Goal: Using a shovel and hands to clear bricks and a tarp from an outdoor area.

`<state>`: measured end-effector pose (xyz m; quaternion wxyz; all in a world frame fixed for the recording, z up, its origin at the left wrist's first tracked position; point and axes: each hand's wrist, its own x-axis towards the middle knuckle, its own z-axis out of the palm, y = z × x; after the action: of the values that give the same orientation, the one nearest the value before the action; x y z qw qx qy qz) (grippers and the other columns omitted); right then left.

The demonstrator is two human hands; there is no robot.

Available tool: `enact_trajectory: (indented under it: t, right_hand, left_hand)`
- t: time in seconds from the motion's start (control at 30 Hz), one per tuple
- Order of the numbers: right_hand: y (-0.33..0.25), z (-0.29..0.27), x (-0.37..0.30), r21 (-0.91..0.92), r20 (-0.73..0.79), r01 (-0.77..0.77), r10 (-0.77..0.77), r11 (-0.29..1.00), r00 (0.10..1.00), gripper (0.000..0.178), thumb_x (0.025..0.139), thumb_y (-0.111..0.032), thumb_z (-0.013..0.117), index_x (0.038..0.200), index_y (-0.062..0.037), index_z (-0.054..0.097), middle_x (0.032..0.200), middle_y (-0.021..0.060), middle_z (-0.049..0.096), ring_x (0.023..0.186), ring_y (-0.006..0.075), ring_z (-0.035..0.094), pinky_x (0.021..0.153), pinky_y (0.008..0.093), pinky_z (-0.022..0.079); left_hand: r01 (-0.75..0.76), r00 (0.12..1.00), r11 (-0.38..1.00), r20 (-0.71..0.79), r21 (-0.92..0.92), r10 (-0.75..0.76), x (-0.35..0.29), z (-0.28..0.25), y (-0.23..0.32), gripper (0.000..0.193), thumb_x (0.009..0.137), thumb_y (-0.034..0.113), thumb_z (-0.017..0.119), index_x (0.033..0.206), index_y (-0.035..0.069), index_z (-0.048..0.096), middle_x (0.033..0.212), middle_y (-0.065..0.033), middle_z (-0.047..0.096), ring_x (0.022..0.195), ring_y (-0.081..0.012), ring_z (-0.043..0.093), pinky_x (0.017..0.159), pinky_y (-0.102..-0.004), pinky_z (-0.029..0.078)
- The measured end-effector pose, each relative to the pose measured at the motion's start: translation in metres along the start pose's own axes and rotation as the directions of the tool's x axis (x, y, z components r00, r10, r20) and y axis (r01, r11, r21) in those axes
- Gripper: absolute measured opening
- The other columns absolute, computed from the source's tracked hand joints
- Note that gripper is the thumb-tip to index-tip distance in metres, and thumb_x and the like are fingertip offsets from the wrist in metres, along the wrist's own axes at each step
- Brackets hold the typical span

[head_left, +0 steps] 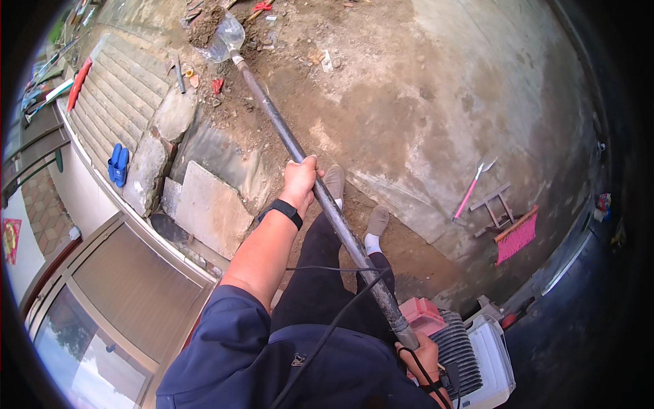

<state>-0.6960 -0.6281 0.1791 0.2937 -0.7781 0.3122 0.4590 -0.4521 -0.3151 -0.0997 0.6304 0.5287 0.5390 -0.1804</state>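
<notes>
Metal shovel (344,230), hands (300,180) (425,354) around shaft (279,124), blade (232,31) ahead

The left hand (300,183) (black wristband (289,211) behind it) grips a long, dark-shafted metal shovel (334,215). The right hand (424,356) holds its near end.

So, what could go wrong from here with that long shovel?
The black cord crosses the handle of the shovel in front of the body, so it might snag during a swing.
The right hand grips the handle's end close to the pink container; pulling back could knock knuckles or the container.
The soil at the blade could spill if the left hand on the shaft lets it tilt.
</notes>
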Motion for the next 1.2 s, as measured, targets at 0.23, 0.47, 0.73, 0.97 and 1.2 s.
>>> enact_trajectory:
  t: [0.23, 0.47, 0.73, 0.97, 1.2]
  right_hand:
    - [0.039, -0.028, -0.053, 0.034, 0.072, -0.077, 0.074, 0.996, 0.995, 0.037, 0.066, -0.020, 0.079, 0.093, 0.0018, 0.067, 0.075, 0.0127, 0.067, 0.071, 0.0195, 0.066, 0.066, 0.0312, 0.051]
    - [0.127, -0.056, -0.124, -0.039, 0.095, -0.163, 0.166, 0.986, 0.981, 0.046, 0.082, -0.028, 0.066, 0.125, -0.0131, 0.059, 0.096, 0.0238, 0.067, 0.091, 0.0347, 0.065, 0.077, 0.0411, 0.050]
    - [0.209, -0.023, -0.139, -0.199, 0.107, -0.025, 0.047, 0.980, 0.993, 0.033, 0.083, -0.030, 0.068, 0.104, -0.0047, 0.066, 0.095, 0.0192, 0.066, 0.087, 0.0354, 0.063, 0.077, 0.0412, 0.050]
    - [0.246, 0.004, -0.113, 0.072, 0.004, -0.089, 0.089, 0.993, 0.996, 0.037, 0.065, -0.022, 0.079, 0.091, 0.0004, 0.066, 0.076, 0.0165, 0.067, 0.070, 0.0267, 0.067, 0.065, 0.0346, 0.051]
    - [0.166, -0.021, -0.082, 0.203, -0.338, 0.131, -0.056, 0.970, 0.939, 0.035, 0.067, -0.024, 0.078, 0.089, -0.0003, 0.064, 0.074, 0.0164, 0.065, 0.069, 0.0288, 0.066, 0.062, 0.0382, 0.051]
  left_hand:
    - [0.232, 0.971, 0.972, 0.042, 0.047, -0.234, -0.049, 0.005, -0.074, 0.014, 0.085, 0.011, 0.060, 0.079, -0.001, 0.056, 0.065, -0.0088, 0.056, 0.054, -0.0200, 0.057, 0.048, -0.0344, 0.046]
    - [0.442, 0.891, 0.893, 0.077, 0.083, -0.448, -0.137, 0.019, -0.156, 0.012, 0.087, 0.011, 0.060, 0.081, 0.002, 0.056, 0.071, -0.0068, 0.057, 0.063, -0.0195, 0.061, 0.055, -0.0336, 0.049]
    - [0.355, 0.928, 0.908, 0.032, 0.224, -0.371, -0.164, 0.037, -0.174, 0.015, 0.085, 0.010, 0.062, 0.089, -0.003, 0.054, 0.075, -0.0109, 0.059, 0.062, -0.0197, 0.062, 0.050, -0.0348, 0.049]
    - [0.072, 0.943, 0.950, 0.289, 0.304, -0.164, -0.190, 0.129, -0.153, 0.021, 0.082, 0.012, 0.065, 0.085, -0.007, 0.056, 0.074, -0.0140, 0.061, 0.063, -0.0192, 0.063, 0.050, -0.0356, 0.048]
    - [0.064, 0.786, 0.952, 0.573, 0.299, -0.233, -0.245, 0.232, -0.166, 0.019, 0.087, 0.013, 0.063, 0.093, -0.003, 0.053, 0.081, -0.0089, 0.059, 0.068, -0.0183, 0.063, 0.056, -0.0324, 0.051]
